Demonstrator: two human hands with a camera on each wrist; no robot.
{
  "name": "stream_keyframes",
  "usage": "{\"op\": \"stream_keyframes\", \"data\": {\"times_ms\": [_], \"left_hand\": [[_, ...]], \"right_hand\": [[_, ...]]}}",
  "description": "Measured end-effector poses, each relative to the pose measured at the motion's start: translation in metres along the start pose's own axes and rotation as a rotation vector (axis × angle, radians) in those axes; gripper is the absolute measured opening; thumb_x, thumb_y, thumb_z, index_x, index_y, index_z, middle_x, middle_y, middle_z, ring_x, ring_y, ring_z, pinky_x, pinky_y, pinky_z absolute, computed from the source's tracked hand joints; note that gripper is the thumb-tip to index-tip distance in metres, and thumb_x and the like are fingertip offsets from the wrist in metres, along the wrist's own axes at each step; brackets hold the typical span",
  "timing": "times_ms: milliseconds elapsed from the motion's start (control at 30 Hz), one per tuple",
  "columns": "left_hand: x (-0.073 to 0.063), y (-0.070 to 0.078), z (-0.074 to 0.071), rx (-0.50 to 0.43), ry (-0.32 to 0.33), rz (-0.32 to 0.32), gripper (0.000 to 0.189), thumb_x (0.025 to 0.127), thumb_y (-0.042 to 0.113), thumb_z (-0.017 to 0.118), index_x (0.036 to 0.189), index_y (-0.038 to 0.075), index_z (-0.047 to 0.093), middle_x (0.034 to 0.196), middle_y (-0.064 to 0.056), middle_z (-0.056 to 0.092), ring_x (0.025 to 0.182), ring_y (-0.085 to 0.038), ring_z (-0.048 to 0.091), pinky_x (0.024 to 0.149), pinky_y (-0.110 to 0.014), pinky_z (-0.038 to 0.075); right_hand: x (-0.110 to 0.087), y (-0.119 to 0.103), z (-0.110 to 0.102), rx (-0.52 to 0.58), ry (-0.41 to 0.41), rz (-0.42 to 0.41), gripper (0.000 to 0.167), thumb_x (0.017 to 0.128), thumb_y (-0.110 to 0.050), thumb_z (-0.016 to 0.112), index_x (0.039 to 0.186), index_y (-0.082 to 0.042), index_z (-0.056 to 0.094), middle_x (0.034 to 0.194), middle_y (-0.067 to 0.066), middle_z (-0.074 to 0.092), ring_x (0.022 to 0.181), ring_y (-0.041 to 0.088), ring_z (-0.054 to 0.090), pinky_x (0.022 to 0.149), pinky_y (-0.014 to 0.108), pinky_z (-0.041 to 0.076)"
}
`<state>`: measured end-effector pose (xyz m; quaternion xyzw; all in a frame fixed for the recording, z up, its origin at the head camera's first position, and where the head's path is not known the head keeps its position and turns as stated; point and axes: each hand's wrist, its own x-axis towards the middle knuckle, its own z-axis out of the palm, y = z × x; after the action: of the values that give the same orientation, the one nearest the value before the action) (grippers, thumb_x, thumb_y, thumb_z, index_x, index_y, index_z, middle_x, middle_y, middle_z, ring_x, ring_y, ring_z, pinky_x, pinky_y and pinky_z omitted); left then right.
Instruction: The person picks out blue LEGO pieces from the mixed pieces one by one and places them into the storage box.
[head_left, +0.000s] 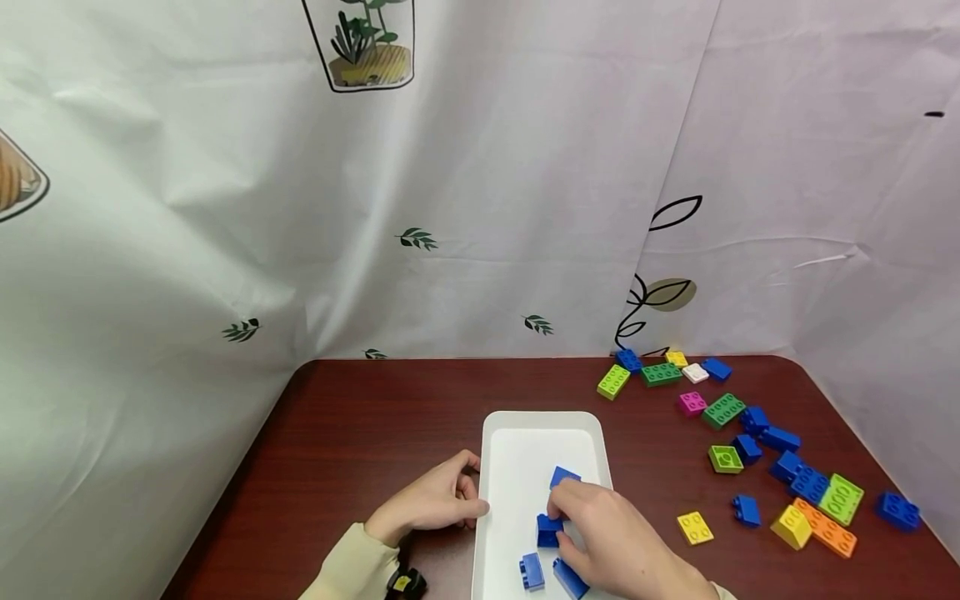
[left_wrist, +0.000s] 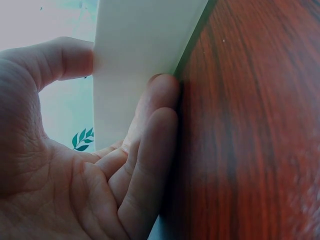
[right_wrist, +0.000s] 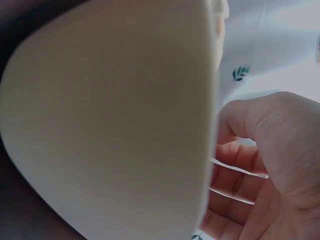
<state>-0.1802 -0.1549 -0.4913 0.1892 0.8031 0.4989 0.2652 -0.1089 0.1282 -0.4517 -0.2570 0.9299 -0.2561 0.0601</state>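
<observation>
A white tray (head_left: 536,450) lies on the table with several blue bricks in it. My left hand (head_left: 435,498) holds the tray's left side, its thumb at the rim and the other fingers against the outer wall, as the left wrist view shows. Over the tray, my right hand (head_left: 615,533) has thumb and fingers curled about a blue brick (head_left: 549,531). Beyond the fingers another blue brick (head_left: 564,476) is partly covered. Nearer me lie a light-blue-looking brick (head_left: 532,572) and a blue brick (head_left: 570,579). In the right wrist view the tray's underside hides the bricks and fingertips.
Loose bricks spread over the right of the dark red table (head_left: 375,417): a yellow brick (head_left: 695,527), an orange brick (head_left: 825,528), a green brick (head_left: 723,410), a pink brick (head_left: 692,404) and several blue ones. A patterned white cloth (head_left: 487,208) hangs behind the table.
</observation>
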Motion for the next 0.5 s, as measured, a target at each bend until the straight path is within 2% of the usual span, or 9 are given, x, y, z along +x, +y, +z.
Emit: {"op": "stream_keyframes", "data": {"times_ms": [67,133,200,267,500], "left_hand": [[0.0,0.0003,-0.0001,0.0,0.001,0.003,0.05,0.087,0.015,0.075,0.127,0.003,0.047,0.07,-0.001,0.063,0.06,-0.016,0.064,0.058,-0.025,0.051],[-0.0001,0.0006,-0.0002,0.0,0.001,0.005,0.05,0.087,0.016,0.075,0.128,0.002,0.047,0.07,-0.001,0.063,0.06,-0.016,0.064,0.057,-0.025,0.051],[-0.0003,0.0009,-0.0002,-0.001,0.0,0.005,0.051,0.088,0.016,0.075,0.128,0.002,0.047,0.07,-0.001,0.063,0.06,-0.016,0.064,0.057,-0.026,0.051],[-0.0005,0.001,-0.0002,-0.001,-0.001,0.004,0.051,0.088,0.016,0.075,0.128,0.002,0.047,0.071,-0.001,0.064,0.06,-0.016,0.064,0.057,-0.026,0.051],[-0.0006,0.0009,0.0001,0.001,-0.001,0.004,0.051,0.087,0.016,0.075,0.128,0.002,0.047,0.071,-0.001,0.064,0.06,-0.015,0.064,0.057,-0.025,0.051]], "right_hand": [[-0.0003,-0.0016,0.0003,-0.029,-0.036,0.005,0.027,0.091,-0.04,0.078,0.112,-0.027,0.067,0.102,-0.016,0.064,0.09,-0.001,0.059,0.087,0.032,0.061],[-0.0009,-0.0025,0.0004,-0.061,-0.075,0.011,0.05,0.09,-0.056,0.074,0.128,-0.025,0.064,0.125,-0.01,0.065,0.108,0.008,0.062,0.097,0.043,0.059],[-0.0015,-0.0031,0.0004,-0.093,-0.11,0.011,0.074,0.086,-0.072,0.067,0.144,-0.026,0.056,0.148,-0.004,0.055,0.128,0.018,0.057,0.104,0.054,0.053],[-0.0022,-0.003,0.001,-0.104,-0.131,0.009,0.086,0.085,-0.08,0.06,0.153,-0.029,0.047,0.162,-0.001,0.043,0.142,0.026,0.049,0.107,0.062,0.048],[-0.0043,0.0002,0.0022,-0.108,-0.143,0.002,0.089,0.085,-0.084,0.055,0.156,-0.033,0.042,0.167,-0.003,0.036,0.147,0.029,0.045,0.11,0.064,0.044]]}}
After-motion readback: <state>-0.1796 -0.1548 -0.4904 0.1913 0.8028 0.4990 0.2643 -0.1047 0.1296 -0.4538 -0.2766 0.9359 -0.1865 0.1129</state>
